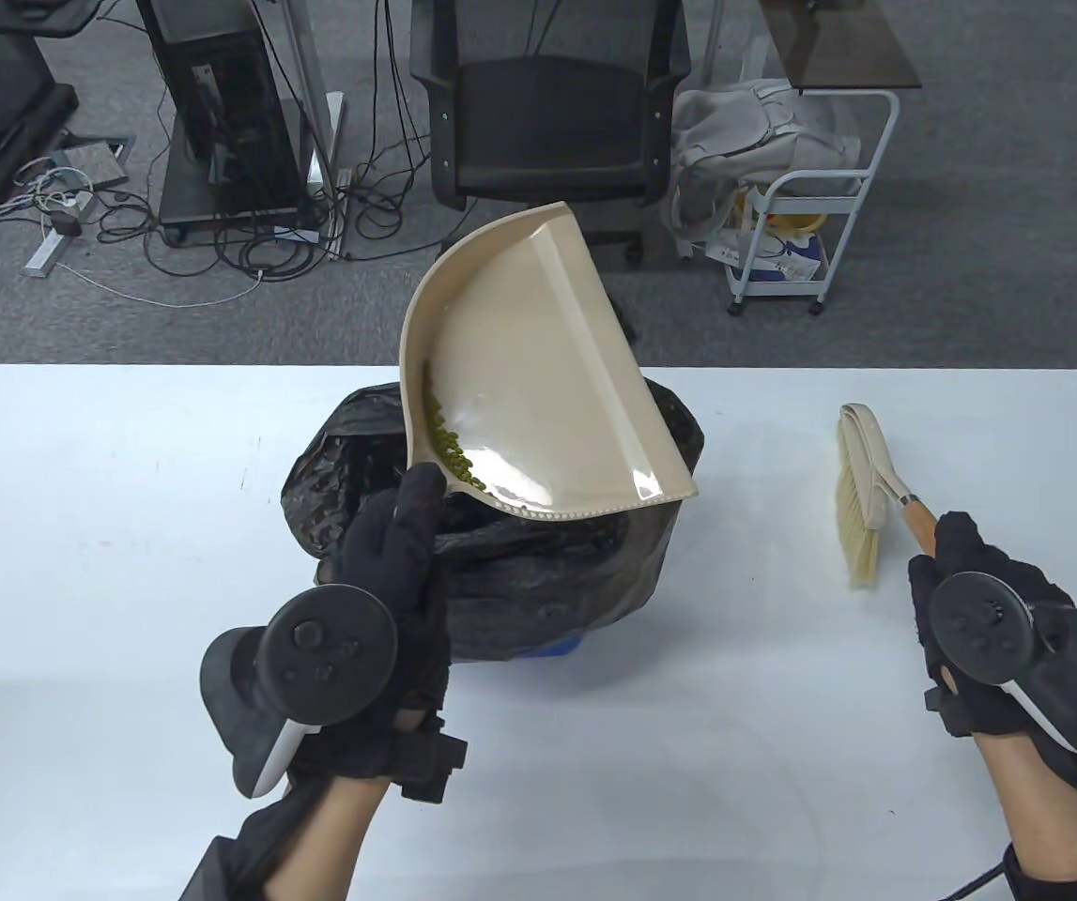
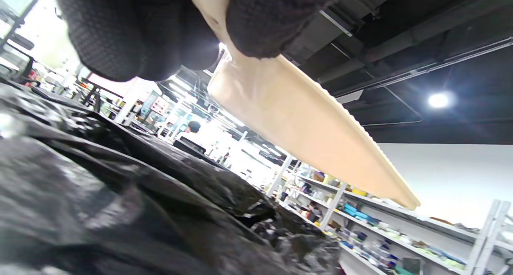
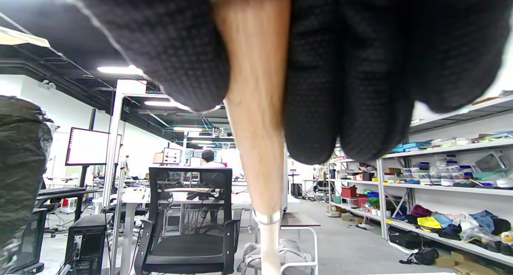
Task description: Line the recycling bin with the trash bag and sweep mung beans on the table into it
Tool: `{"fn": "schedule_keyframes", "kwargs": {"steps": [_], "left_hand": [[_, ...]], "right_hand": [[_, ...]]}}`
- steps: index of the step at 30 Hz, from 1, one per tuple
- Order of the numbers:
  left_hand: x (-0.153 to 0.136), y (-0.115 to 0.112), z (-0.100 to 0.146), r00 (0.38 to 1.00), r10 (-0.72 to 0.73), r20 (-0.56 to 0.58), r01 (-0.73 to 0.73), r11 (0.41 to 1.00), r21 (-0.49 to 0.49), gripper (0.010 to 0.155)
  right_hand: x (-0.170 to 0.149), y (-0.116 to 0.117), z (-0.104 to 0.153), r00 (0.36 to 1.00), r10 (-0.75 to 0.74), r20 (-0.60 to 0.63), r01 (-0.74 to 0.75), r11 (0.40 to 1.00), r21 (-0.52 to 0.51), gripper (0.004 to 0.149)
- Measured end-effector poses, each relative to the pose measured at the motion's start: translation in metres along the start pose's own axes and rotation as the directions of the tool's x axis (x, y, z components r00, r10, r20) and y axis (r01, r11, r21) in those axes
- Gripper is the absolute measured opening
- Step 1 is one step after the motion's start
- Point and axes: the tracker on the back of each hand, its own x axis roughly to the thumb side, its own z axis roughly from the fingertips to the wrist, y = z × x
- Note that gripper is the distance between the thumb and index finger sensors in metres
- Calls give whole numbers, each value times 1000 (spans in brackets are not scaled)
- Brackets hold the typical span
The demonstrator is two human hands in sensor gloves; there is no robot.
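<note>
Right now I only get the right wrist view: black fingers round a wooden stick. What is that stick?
Observer: It is the handle of a hand brush. The right hand grips it, to the right of the trash bag.
Operator: And the other hand?
Observer: The left hand holds a beige dustpan, tilted above the bag.
Operator: Anything in the pan?
Observer: Green mung beans lie along its curved wall near the left fingers, not yet tipped out.
</note>
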Motion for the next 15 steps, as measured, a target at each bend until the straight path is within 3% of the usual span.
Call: {"fn": "schedule_keyframes", "kwargs": {"steps": [7,15], "left_hand": [[-20,6,-3,995,-91,-48,91,996,13,65],[-18,-1,-8,973,-225,-40,226,974,10,65]], "right_hand": [[14,7,5,999,13,40,-13,1000,-9,55],[27,13,9,997,29,74,-28,999,-18,55]]}}
